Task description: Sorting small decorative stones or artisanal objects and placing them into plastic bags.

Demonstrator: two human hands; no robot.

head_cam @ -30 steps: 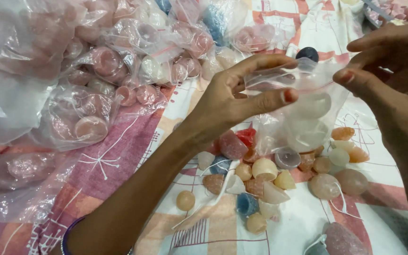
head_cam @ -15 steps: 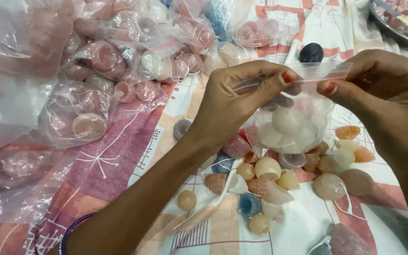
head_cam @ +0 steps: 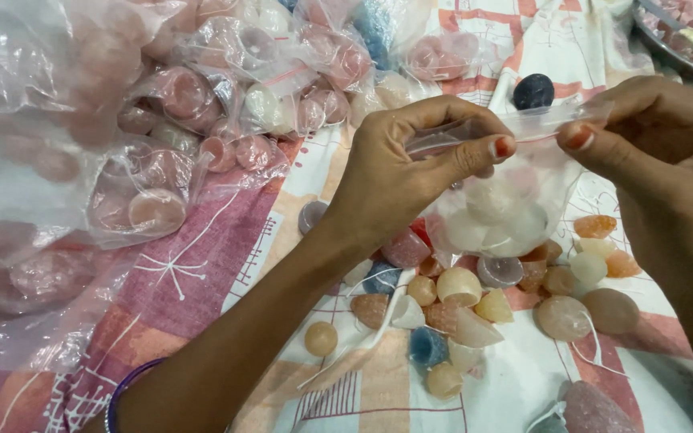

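a small clear plastic bag [head_cam: 507, 200] is held above the worktop [head_cam: 523, 385] between both hands, at the middle right of the view. the left hand [head_cam: 411, 172] is pinched on the bag's top strip, thumb against forefinger, and the right hand [head_cam: 659, 160] is pinched on the same strip at its other end, so that each grip is closed on the bag. pale rounded stones [head_cam: 495, 212] are seen through the film, resting in the sagging bottom. the bag is judged light, soft and slippery, with a thin film liable to stretch or tear under the load; the stones are judged hard, smooth and apt to roll if spilled. the firmest hold is judged to be the stiffer top strip, at both ends, as now taken. below the bag, loose stones [head_cam: 459, 285] in cream, orange, pink and blue are scattered on a patterned cloth [head_cam: 194, 289] of maroon, white and peach. at upper left, filled clear bags [head_cam: 162, 120] of pinkish stones are heaped. a dark round stone [head_cam: 533, 91] lies just above the hands. a metal tray rim [head_cam: 667, 48] is seen at the upper right corner. no readable labels are noted.
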